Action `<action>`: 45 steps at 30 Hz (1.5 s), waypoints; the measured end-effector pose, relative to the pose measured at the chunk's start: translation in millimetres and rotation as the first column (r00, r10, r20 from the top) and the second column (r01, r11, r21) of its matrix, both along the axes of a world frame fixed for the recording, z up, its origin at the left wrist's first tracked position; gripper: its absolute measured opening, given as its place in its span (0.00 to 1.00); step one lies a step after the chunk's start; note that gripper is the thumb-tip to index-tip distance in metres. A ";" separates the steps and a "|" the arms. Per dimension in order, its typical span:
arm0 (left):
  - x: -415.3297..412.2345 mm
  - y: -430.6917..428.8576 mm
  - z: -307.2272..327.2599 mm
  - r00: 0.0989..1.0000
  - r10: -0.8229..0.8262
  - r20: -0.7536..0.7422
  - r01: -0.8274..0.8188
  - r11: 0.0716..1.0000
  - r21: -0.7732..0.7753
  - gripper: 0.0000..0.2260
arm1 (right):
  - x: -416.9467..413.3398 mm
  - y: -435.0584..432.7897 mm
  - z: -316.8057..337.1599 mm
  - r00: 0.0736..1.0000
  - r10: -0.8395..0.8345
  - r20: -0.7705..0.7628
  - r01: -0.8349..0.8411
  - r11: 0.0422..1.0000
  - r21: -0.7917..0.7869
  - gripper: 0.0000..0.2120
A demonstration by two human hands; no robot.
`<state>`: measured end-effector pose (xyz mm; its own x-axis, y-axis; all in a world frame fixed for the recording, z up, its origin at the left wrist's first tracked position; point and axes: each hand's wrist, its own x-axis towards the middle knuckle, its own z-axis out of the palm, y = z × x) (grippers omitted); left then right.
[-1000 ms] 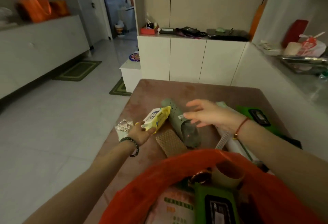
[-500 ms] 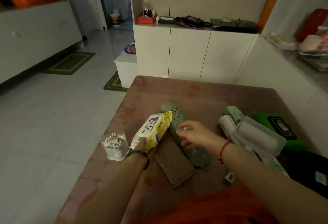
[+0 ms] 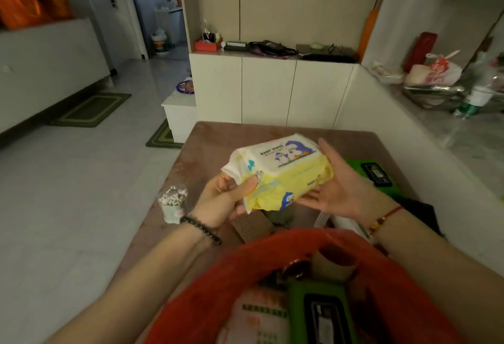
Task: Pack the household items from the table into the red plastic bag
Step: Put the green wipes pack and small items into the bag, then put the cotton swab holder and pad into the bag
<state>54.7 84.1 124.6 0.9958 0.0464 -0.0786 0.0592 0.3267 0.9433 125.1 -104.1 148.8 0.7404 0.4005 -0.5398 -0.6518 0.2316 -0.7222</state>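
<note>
The wipes (image 3: pixel 281 171), a yellow soft pack with a white lid flap, are up off the worktop (image 3: pixel 207 141), held over its middle between both hands. The left hand (image 3: pixel 221 199) has its grip clamped on the pack's left end, thumb pressed on the near face and fingers curled behind. The right hand (image 3: pixel 341 191) has its grip apart: palm up, fingers straight, touching the pack's right end and underside.

The red bag (image 3: pixel 218 289) stands open at the near edge, below the wipes, with a green pack (image 3: pixel 321 313) and a pale packet inside. A swab jar (image 3: pixel 173 204) stands by the left edge. A brown pad (image 3: pixel 252 225) lies under the hands, and another green packet (image 3: pixel 373 174) lies by the right edge.
</note>
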 end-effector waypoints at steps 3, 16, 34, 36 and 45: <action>-47.7 -12.5 24.9 0.980 -0.133 0.147 0.104 0.976 0.190 0.03 | -48.2 -34.2 9.6 0.997 -0.042 0.063 0.031 0.987 0.160 0.26; -121.5 33.9 -55.2 0.985 0.102 -0.138 0.117 0.191 0.975 0.16 | -165.0 -78.6 -49.9 0.979 0.105 0.176 -0.066 0.975 -0.213 0.18; -110.0 72.3 -24.1 0.888 -0.148 -0.435 0.450 0.474 0.757 0.35 | -101.0 -6.2 -8.5 0.466 0.721 0.513 -0.126 0.628 -0.768 0.06; -87.6 85.7 -34.1 0.920 0.010 -0.391 0.302 0.615 0.728 0.31 | -76.9 4.6 1.3 0.549 0.598 0.583 -0.084 0.734 -0.674 0.07; 14.3 138.7 -123.0 0.799 0.516 -0.308 -0.173 0.689 0.704 0.44 | 21.5 123.3 -57.7 0.566 0.725 0.392 -0.161 0.563 -0.810 0.32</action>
<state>69.0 222.8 1.6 0.7424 0.5860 -0.3247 0.5339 -0.2246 0.8152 146.7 19.2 91.2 0.7911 0.5490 -0.2698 0.1776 -0.6282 -0.7575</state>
